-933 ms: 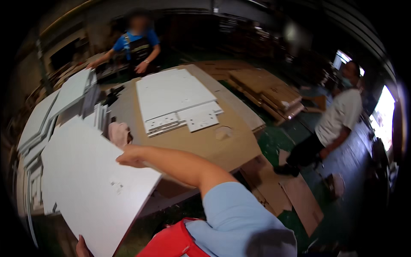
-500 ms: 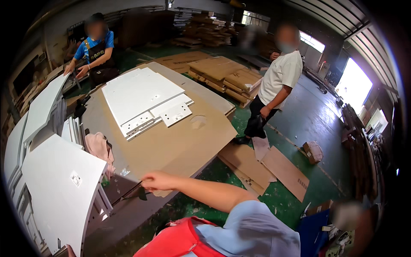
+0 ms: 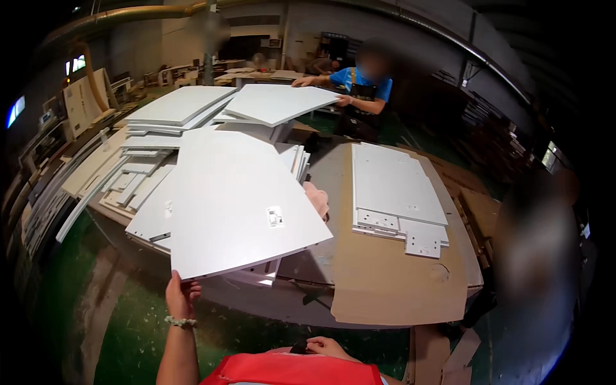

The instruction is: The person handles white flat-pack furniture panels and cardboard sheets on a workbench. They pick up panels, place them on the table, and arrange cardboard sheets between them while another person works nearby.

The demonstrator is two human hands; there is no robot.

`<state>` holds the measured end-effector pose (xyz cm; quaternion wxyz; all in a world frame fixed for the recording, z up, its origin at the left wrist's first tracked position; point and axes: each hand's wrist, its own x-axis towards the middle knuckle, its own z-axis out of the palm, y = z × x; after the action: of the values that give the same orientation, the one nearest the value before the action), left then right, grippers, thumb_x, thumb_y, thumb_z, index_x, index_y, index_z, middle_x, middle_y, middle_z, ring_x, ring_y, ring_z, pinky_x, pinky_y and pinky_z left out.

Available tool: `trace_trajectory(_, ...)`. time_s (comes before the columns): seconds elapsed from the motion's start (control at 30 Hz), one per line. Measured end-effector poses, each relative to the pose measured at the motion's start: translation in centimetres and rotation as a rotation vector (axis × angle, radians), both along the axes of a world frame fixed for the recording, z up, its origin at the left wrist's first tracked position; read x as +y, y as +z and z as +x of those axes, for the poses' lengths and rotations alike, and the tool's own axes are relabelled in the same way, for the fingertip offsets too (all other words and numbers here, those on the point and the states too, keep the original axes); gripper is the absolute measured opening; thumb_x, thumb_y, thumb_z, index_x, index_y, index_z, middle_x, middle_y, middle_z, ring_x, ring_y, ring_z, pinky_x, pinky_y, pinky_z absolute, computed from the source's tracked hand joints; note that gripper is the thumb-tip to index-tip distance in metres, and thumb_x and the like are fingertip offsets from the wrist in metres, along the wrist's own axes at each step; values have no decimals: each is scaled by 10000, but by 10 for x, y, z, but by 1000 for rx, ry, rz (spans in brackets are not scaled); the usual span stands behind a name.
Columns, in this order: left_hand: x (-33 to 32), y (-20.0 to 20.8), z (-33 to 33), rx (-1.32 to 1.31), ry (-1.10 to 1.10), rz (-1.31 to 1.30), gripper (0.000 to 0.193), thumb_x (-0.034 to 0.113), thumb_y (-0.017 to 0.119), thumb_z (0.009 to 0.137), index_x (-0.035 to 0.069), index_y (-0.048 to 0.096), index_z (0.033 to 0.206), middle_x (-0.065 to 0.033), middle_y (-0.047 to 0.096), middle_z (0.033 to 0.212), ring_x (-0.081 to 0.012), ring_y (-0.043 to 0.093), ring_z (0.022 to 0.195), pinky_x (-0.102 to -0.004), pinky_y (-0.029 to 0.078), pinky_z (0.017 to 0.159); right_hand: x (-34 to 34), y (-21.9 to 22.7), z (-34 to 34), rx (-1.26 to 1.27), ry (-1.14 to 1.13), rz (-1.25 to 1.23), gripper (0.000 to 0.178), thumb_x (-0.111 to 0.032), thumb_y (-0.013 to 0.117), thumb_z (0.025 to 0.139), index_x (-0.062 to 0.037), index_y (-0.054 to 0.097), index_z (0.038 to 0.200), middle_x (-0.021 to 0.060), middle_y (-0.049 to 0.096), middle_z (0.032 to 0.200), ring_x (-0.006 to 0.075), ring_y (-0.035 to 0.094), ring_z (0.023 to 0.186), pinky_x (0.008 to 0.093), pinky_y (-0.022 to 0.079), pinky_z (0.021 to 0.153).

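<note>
A large white panel (image 3: 237,205) with a small printed label lies tilted over the panel stack on the left. My left hand (image 3: 183,296) grips its near left corner, fingers curled under the edge. Close to my red apron (image 3: 295,371), my right hand (image 3: 326,347) is closed, with a small dark thing beside its fingers that I cannot make out. Across the table, a co-worker in blue (image 3: 369,86) has both hands on another white panel (image 3: 279,102). Several thin white boards (image 3: 398,183) lie stacked on the brown cardboard sheet (image 3: 398,298) to the right.
More white panels (image 3: 179,106) are piled at the left, beside long boards (image 3: 70,173). A pink cloth (image 3: 317,197) sits between the pile and the cardboard. Brown cardboard pieces (image 3: 431,350) lie on the green floor. A blurred person (image 3: 536,237) stands at right.
The view has swung left. My right hand has drawn back from the cardboard's edge to my apron. My left hand now shows fully at the panel's corner.
</note>
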<state>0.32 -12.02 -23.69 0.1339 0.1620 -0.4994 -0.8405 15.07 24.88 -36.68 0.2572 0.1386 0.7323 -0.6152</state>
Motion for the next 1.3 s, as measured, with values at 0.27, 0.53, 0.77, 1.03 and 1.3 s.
trace_trajectory(0.27,86,-79,85,-154,-777,-483,285,262,542,922,22,539,1076,-102,653,907,-196,646,729,-285,509,663,0,13,9,37,88,109,400,-270,601,885,18,574,1161,142,645,1017,199,621,918,290,483,803)
trace_trajectory(0.53,103,-206,129,-406,-1219,-1024,362,326,583,888,11,600,1065,-125,663,930,-218,641,831,-338,504,736,12,-12,29,67,18,27,388,-278,615,880,10,591,1139,126,648,1015,182,609,930,291,469,822)
trace_trajectory(0.77,25,-280,121,-816,-1112,-1076,366,339,582,880,10,622,1036,-124,668,914,-215,641,820,-339,502,732,35,-37,54,50,-197,-39,333,-245,616,879,-3,614,1108,119,654,1021,163,613,958,280,473,839)
trace_trajectory(1.03,17,-328,94,-896,-1155,-1136,375,354,581,870,9,648,1003,-124,674,896,-211,640,807,-340,501,728,50,-40,74,146,-377,-60,294,-220,624,862,19,628,1034,118,678,907,184,648,860,292,503,759)
trace_trajectory(1.3,156,-301,53,-514,-1211,-1160,384,376,573,850,16,681,930,-133,678,855,-226,637,837,-355,496,738,184,-4,47,189,-639,-193,215,-201,553,900,-2,613,956,56,633,783,117,590,700,245,478,635)
